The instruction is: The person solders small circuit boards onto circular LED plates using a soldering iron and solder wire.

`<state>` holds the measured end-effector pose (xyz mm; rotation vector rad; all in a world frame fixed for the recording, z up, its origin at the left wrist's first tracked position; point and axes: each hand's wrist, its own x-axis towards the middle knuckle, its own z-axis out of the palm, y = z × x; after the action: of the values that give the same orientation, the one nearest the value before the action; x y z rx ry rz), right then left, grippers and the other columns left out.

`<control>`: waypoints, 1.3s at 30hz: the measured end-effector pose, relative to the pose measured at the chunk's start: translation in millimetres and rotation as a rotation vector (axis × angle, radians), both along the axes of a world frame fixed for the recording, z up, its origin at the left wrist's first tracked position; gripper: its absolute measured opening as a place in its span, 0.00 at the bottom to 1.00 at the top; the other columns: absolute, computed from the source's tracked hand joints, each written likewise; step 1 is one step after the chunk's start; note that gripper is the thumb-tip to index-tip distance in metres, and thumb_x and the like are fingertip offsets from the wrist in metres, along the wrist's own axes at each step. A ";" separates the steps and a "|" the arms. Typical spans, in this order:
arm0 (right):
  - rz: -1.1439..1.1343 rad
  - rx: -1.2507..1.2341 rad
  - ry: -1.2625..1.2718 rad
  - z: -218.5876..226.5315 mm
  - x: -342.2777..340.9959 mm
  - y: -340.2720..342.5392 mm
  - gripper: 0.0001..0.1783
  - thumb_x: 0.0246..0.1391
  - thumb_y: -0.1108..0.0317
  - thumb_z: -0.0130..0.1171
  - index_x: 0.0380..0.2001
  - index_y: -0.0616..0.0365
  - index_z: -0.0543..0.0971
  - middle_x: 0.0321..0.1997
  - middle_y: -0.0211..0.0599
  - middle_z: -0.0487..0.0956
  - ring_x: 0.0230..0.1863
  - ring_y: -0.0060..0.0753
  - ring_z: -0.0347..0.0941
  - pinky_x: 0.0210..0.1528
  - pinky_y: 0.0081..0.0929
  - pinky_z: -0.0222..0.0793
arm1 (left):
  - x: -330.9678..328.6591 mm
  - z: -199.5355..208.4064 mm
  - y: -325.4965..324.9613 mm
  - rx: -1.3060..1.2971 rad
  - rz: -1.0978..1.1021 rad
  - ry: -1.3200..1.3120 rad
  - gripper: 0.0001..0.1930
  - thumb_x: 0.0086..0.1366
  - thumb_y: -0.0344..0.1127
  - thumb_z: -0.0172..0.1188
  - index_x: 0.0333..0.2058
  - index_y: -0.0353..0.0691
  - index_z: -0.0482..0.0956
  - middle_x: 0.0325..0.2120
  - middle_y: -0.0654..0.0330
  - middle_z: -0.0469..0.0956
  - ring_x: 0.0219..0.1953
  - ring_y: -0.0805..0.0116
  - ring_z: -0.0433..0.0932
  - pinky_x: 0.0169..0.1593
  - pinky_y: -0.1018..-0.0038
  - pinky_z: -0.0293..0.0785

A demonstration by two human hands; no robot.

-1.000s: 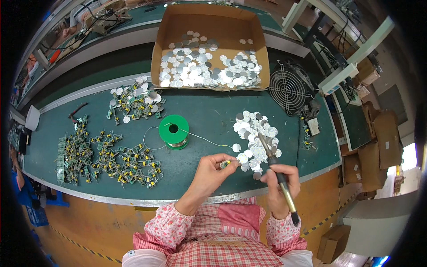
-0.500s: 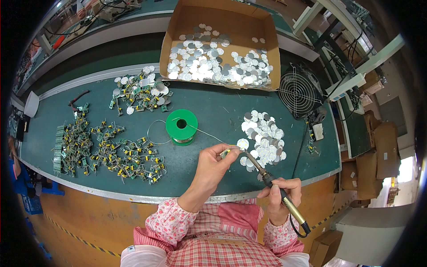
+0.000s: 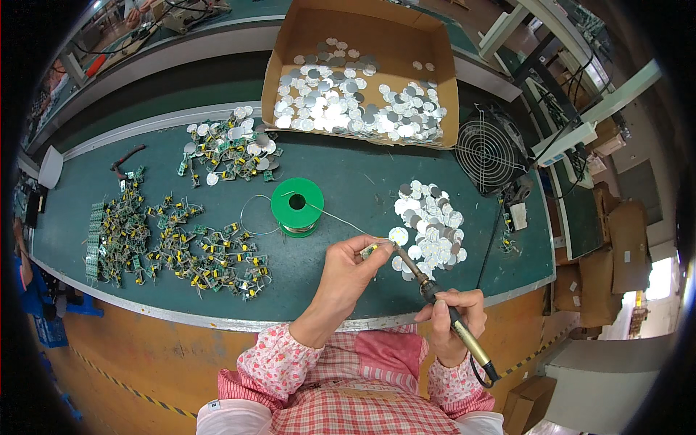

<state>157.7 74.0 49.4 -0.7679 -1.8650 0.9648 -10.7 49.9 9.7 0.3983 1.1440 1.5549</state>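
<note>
Gripping a soldering iron (image 3: 427, 288) in its bent fingers, the right hand (image 3: 454, 319) points the hot-end tip up and to the left, toward the fingertips of the left hand (image 3: 346, 272). The left hand is closed in a pinch and holds, between thumb and fingers, a small green and yellow circuit board (image 3: 368, 251), which is partly hidden. A thin solder wire (image 3: 339, 220) runs from a green spool (image 3: 297, 196) to these same fingers; whether they grip it too, I cannot tell. Just beyond them lies one white round disc (image 3: 398, 235), very near the iron's tip, but contact is not clear. To its right, a heap of silvery discs (image 3: 438, 235) spreads on the green table (image 3: 337, 159). At the left of the spool lie many loose circuit boards (image 3: 210, 254), and behind these, a mixed pile of boards and discs (image 3: 228, 148). At the back stands a cardboard box (image 3: 395, 36) with more discs inside, and at its right, a black fan (image 3: 489, 152) with a wire guard.
</note>
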 end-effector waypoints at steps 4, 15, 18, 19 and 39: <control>0.043 0.167 -0.104 -3.0 3.9 0.5 0.06 0.52 0.76 0.55 0.32 0.64 0.69 0.13 0.35 0.76 0.16 0.23 0.74 0.17 0.17 0.64 | 1.0 -0.5 0.3 -0.021 -0.009 -0.014 0.10 0.58 0.32 0.61 0.35 0.31 0.79 0.20 0.69 0.72 0.22 0.84 0.63 0.26 0.85 0.57; -0.307 0.014 0.141 -4.7 1.0 -7.2 0.12 0.57 0.64 0.49 0.34 0.63 0.66 0.26 0.37 0.69 0.14 0.27 0.69 0.19 0.21 0.66 | 5.0 20.6 -19.3 -0.013 -0.107 0.096 0.07 0.58 0.31 0.61 0.34 0.33 0.80 0.24 0.69 0.76 0.25 0.84 0.67 0.30 0.86 0.62; -0.374 0.002 0.141 -6.3 7.5 -6.9 0.09 0.56 0.68 0.51 0.34 0.63 0.66 0.21 0.39 0.71 0.17 0.27 0.72 0.20 0.20 0.66 | -4.8 32.4 -31.2 0.094 -0.083 0.388 0.05 0.57 0.28 0.61 0.33 0.35 0.81 0.26 0.67 0.77 0.30 0.84 0.70 0.34 0.85 0.65; -0.356 -0.025 0.147 -5.8 9.3 -6.9 0.09 0.56 0.68 0.50 0.34 0.63 0.66 0.23 0.39 0.70 0.16 0.27 0.71 0.20 0.19 0.66 | -18.8 44.9 -32.1 0.141 0.017 0.578 0.06 0.57 0.29 0.62 0.33 0.35 0.81 0.26 0.66 0.78 0.30 0.83 0.71 0.35 0.84 0.66; -0.249 -0.169 0.126 -26.1 6.5 -4.4 0.06 0.58 0.70 0.49 0.36 0.61 0.67 0.24 0.35 0.72 0.20 0.22 0.72 0.23 0.17 0.67 | -62.5 6.0 -120.0 -0.280 0.026 1.832 0.11 0.49 0.25 0.59 0.33 0.40 0.73 0.25 0.60 0.71 0.30 0.63 0.71 0.37 0.68 0.61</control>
<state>164.2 69.5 23.3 -0.9914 -1.5517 0.9937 -73.2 -70.1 15.8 1.7667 2.6031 0.6741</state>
